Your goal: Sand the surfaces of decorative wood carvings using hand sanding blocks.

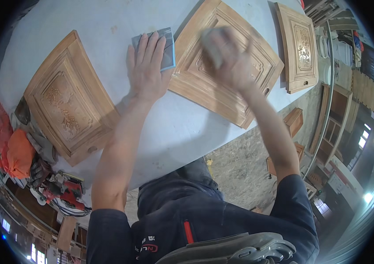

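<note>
In the middle, a wooden door panel [191, 81] with a raised, moulded frame lies tilted on a pale table [178, 127]. My right hand [235, 66] is over its centre, smeared by motion, with a grey-green pad [212, 49] under the fingers against the wood. The pad's exact kind is blurred, and it hides part of the carving. To the left of this panel, my left hand [146, 70] rests with fingers stretched out on a flat dark grey sheet with a blue edge [168, 50]. That sheet touches or nearly touches the panel's left corner.
A carved panel [66, 101] lies at left, and another carved panel [301, 48] sits by the right edge. Red and orange bags [19, 154] and red power tools [70, 193] crowd the table's left side. Wooden boxes [293, 121] stand on the floor at right.
</note>
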`<state>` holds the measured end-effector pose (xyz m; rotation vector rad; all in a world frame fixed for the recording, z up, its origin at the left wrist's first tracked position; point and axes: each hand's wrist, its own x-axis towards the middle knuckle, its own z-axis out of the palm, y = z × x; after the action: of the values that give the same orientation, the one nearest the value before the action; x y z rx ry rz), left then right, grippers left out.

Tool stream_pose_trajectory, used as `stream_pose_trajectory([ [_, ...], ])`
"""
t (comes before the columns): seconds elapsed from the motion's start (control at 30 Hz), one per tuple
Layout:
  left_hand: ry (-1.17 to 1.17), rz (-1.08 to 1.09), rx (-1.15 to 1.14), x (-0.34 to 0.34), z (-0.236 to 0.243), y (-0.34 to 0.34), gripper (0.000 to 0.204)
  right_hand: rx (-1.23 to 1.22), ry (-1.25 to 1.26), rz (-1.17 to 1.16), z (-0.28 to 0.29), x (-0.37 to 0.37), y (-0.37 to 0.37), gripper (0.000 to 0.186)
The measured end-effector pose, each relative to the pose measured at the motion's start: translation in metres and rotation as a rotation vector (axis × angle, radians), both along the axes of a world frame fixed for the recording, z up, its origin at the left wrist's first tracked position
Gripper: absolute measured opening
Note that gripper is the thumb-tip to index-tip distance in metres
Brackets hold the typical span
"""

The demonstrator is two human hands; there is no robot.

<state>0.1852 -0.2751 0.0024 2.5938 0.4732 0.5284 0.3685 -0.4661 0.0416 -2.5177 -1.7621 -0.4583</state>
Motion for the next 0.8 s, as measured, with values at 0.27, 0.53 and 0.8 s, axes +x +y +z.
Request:
stream_pose_trajectory([
  [0.27, -0.013, 0.026, -0.058, 0.011, 0.003, -0.006, 0.082, 0.218, 0.219, -0.237, -0.027, 0.032, 0.051, 0.057],
  [0.53, -0.072, 0.096, -0.095, 0.006, -0.003, 0.000, 0.081, 0.161, 0.682, -0.197, 0.003, -0.162, 0.016, 0.062],
  [0.8, -0.019, 0.073, -0.066, 0.003, -0.005, -0.004, 0.085, 0.277, 0.590, -0.358, 0.000, -0.143, 0.052, 0.061],
])
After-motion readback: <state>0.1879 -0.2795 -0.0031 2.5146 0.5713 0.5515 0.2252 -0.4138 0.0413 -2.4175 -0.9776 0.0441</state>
